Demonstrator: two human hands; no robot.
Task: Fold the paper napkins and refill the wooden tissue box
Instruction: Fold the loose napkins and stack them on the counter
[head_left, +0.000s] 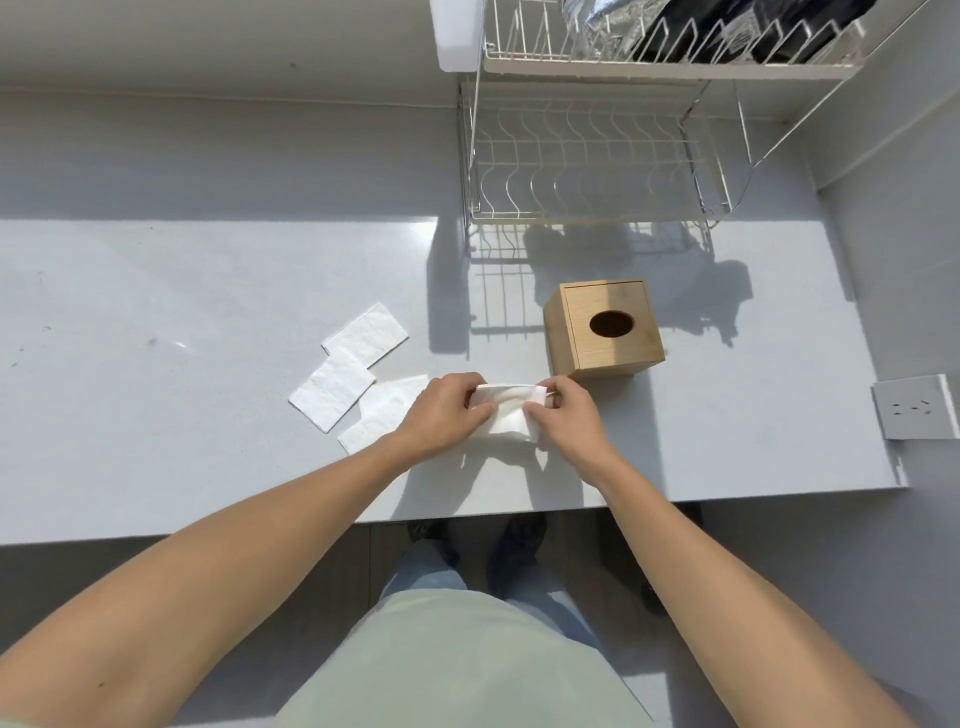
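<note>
A white paper napkin (508, 411) is held between both hands just above the grey counter (208, 415). My left hand (445, 415) pinches its left edge and my right hand (565, 413) pinches its right edge, with the top edge folded over. The wooden tissue box (605, 330) with a dark oval opening stands on the counter just beyond my right hand. Three more white napkins lie flat to the left: one (365, 334) farthest, one (332, 389) in the middle, and one (375, 420) partly under my left hand.
A white wire dish rack (592, 171) stands at the back of the counter behind the box, with dark items on its upper shelf. A wall socket (914, 414) sits at the right. The counter's front edge runs below my wrists.
</note>
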